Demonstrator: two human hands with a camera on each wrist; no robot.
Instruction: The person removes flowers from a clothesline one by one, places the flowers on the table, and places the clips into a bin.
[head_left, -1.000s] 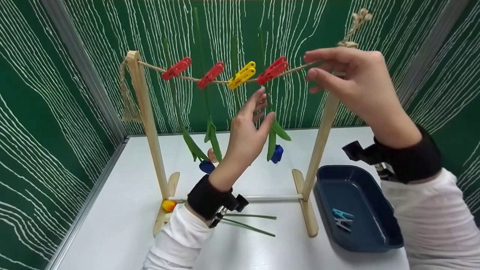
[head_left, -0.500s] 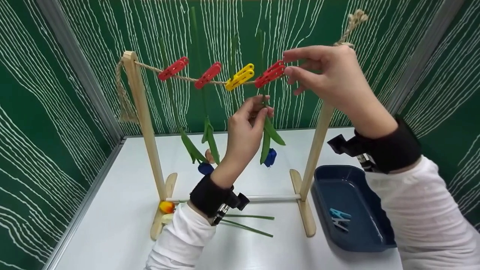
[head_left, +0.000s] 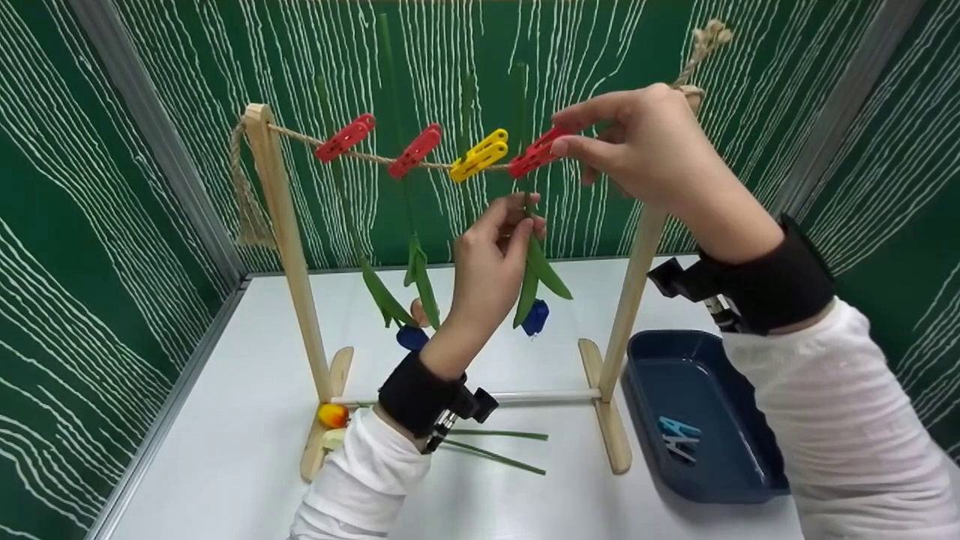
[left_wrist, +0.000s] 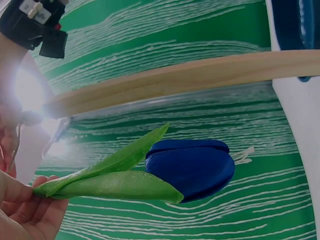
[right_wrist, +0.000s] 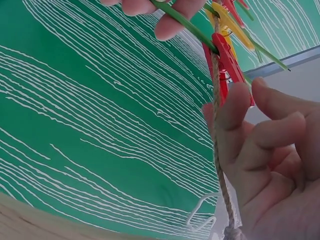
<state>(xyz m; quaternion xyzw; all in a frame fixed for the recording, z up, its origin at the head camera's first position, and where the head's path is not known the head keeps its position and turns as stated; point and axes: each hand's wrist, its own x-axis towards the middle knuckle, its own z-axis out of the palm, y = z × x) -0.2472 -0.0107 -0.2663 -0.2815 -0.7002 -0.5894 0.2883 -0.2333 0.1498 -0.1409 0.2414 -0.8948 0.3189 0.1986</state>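
Observation:
My right hand (head_left: 649, 146) pinches the handle ends of the rightmost red clothespin (head_left: 531, 156), which clips a green stem to the rope (head_left: 300, 136). Just below, my left hand (head_left: 489, 259) grips that same stem between thumb and fingers. Its blue tulip (left_wrist: 192, 170) hangs head down, green leaves (left_wrist: 115, 184) beside the bloom. To the left on the rope sit a yellow clothespin (head_left: 478, 155) and two more red ones. Stems hang from these too, one ending in another blue tulip (head_left: 411, 337). The left forearm hides part of the flowers behind it.
Wooden posts (head_left: 289, 247) hold the rope above a white table (head_left: 217, 390). An orange-yellow tulip (head_left: 334, 415) and cut-looking stems (head_left: 499, 457) lie near the left foot. A dark blue tray (head_left: 694, 491) with blue and white clothespins (head_left: 679, 439) stands at right.
My right hand has moved left from beside the rope and now pinches the red clothespin. The left hand has closed its fingers on the stem; the blue tulip has shifted slightly left.

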